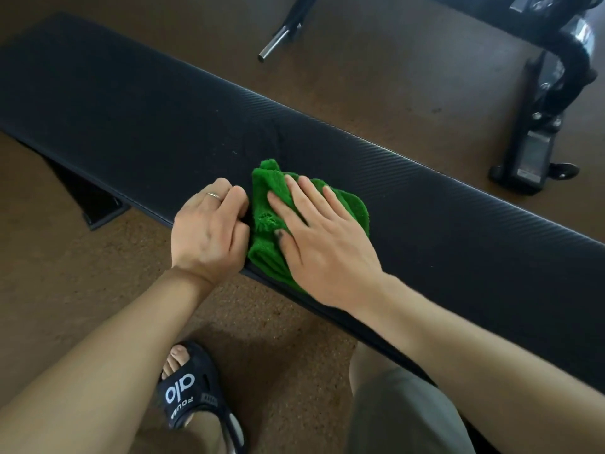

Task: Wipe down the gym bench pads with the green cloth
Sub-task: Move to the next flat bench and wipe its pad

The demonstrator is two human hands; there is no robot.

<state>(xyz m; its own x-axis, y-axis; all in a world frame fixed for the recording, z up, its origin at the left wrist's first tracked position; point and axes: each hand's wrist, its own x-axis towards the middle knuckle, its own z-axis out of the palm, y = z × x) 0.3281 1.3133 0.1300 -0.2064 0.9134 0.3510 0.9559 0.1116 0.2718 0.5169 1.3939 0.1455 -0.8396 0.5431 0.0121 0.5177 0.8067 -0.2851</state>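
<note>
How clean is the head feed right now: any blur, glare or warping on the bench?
Head view: bench pad bows from wide-angle distortion; soft sheen along its far edge, no harsh glare; green cloth and both hands sharp; dim top corners hide detail.

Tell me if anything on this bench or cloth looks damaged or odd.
Three small things. The green cloth has a frayed hole near its left edge. The right hand pressing it has a dark smudge on the thumb tip. The bench pad shows a creased dent just beyond the cloth.
</note>
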